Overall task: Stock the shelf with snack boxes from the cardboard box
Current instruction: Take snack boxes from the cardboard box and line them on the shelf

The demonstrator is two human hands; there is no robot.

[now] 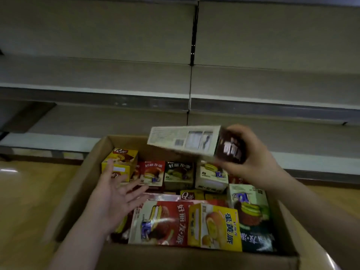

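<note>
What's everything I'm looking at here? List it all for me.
Cardboard box: one, brown, open on the floor, holding snack boxes.
Held snack box: one, cream and dark brown, lifted above the cardboard box.
Yellow snack boxes: several, among the others; exact count unclear.
Red snack boxes: several, centre and front.
Green snack boxes: several, right and back.
Shelves: grey tiers behind, nothing on them in view.
Floor: tan, glossy.
Left hand: fingers spread, over the boxes.
Right hand: grips the held snack box.
</note>
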